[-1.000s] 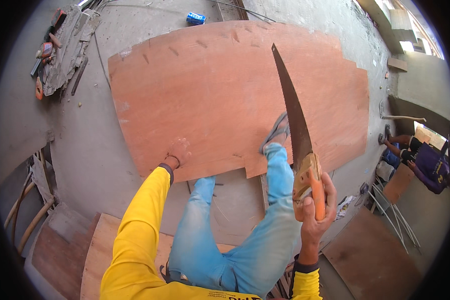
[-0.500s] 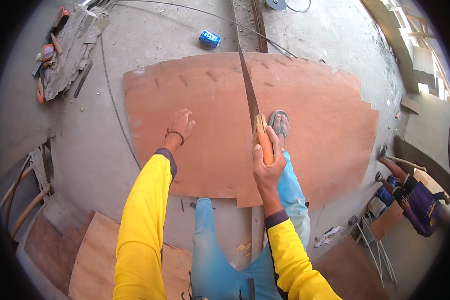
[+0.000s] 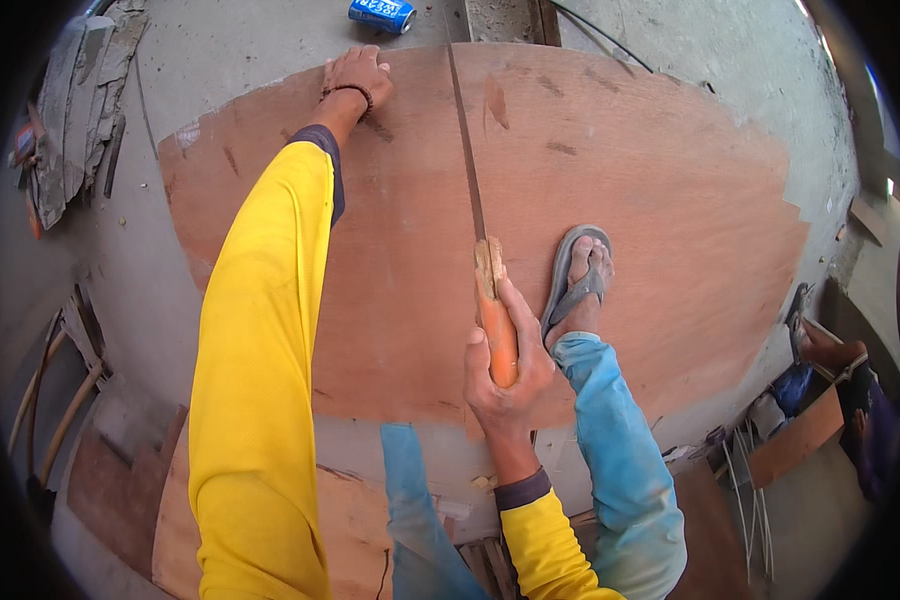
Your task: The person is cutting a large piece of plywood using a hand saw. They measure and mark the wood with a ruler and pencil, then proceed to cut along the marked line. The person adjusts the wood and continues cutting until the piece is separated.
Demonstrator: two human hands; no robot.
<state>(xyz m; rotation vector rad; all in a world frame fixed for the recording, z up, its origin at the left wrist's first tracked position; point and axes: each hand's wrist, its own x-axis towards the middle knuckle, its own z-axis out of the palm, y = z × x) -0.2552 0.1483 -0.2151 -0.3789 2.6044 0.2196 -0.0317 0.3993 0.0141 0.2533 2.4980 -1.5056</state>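
Observation:
A reddish-brown plywood sheet lies on the floor in front of me. My right hand grips the orange handle of a handsaw, with the long thin blade pointing away over the sheet. The blade's tip reaches past the sheet's far edge; whether its teeth touch the wood is hard to tell. At the far left part of that edge, my left hand rests on the plywood, fingers stretched toward the rim and holding nothing. My right foot in a grey flip-flop stands on the sheet, right of the saw.
A blue can lies beyond the far edge. Broken concrete with tools beside it sits at the far left. More boards lie near my legs at left. Another person is at the right, by a brown board.
My left hand has moved forward from above the sheet's middle to its far edge. The saw has come slightly nearer and left. My view has shifted forward and lower.

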